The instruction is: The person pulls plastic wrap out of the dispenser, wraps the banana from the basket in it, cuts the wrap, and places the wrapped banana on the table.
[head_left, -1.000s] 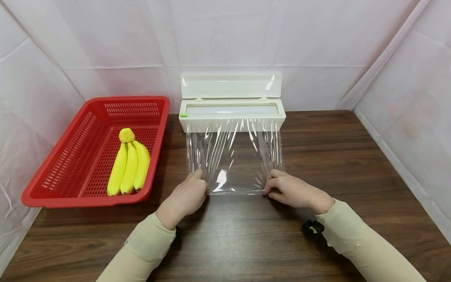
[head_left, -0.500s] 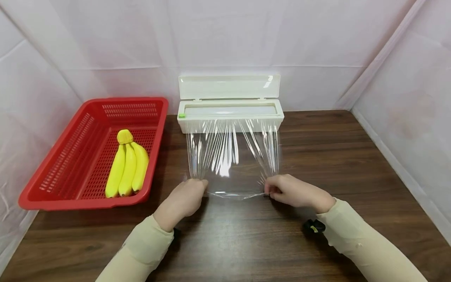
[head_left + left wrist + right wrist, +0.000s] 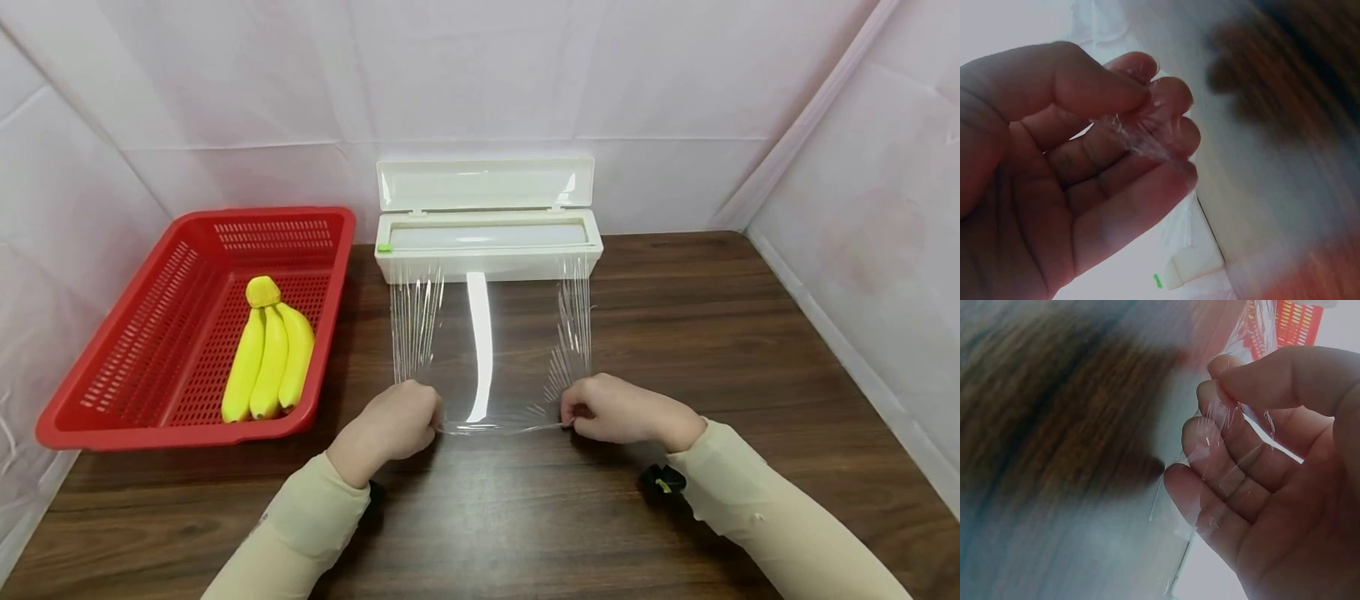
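Observation:
A clear sheet of plastic wrap [image 3: 517, 342] stretches toward me from a white wrap dispenser [image 3: 491, 265] whose lid stands raised at the back. My left hand [image 3: 393, 422] pinches the sheet's near left corner; in the left wrist view, crumpled wrap [image 3: 1141, 140] lies between thumb and curled fingers. At the near right corner my right hand [image 3: 618, 408] pinches the film too, and the right wrist view has wrap [image 3: 1216, 434] lying over its fingers. The sheet is pulled fairly flat, with creases along both sides and a bright reflection down its middle.
Left of the dispenser, a red plastic basket [image 3: 335, 333] holds a bunch of yellow bananas [image 3: 270, 362]. Everything stands on a dark wooden table [image 3: 697, 333] with white sheeting [image 3: 480, 75] behind and at the sides. A green slider [image 3: 385, 247] sits on the dispenser's left end.
The wrap's near edge has come slightly closer to me, and its many middle creases have smoothed out. Both hands keep their pinch and have shifted only a little.

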`<state>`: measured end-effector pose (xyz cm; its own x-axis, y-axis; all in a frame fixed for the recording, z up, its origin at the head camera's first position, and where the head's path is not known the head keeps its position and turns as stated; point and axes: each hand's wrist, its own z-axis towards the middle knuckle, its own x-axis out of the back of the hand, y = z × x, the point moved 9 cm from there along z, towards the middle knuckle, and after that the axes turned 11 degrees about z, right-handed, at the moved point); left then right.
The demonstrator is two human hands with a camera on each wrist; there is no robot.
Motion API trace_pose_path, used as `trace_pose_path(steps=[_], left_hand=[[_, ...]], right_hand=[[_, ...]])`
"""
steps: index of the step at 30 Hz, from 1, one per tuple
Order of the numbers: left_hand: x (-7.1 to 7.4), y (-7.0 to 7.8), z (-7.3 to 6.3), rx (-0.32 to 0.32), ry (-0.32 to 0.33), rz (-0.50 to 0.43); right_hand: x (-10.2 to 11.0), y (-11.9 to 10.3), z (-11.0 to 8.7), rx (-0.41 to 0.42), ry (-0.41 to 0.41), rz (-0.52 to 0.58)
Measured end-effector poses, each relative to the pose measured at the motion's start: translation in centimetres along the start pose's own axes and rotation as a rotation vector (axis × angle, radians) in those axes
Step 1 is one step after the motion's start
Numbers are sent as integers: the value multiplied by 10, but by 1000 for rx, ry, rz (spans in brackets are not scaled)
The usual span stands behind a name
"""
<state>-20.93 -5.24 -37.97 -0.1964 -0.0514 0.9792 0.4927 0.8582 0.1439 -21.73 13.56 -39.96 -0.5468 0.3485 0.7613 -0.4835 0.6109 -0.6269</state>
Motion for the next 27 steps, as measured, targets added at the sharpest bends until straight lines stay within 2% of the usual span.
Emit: trace_pose_path(steps=[13, 22, 27], left_hand=[[-5, 1, -2, -8, -52, -2], [-5, 1, -3, -6, -30, 3], [-7, 0, -2, 25, -40, 14]], right_hand=[[-1, -2, -4, -19, -27, 10], [-4, 1, -2, -30, -45, -9], [-2, -1, -2, -11, -55, -20]])
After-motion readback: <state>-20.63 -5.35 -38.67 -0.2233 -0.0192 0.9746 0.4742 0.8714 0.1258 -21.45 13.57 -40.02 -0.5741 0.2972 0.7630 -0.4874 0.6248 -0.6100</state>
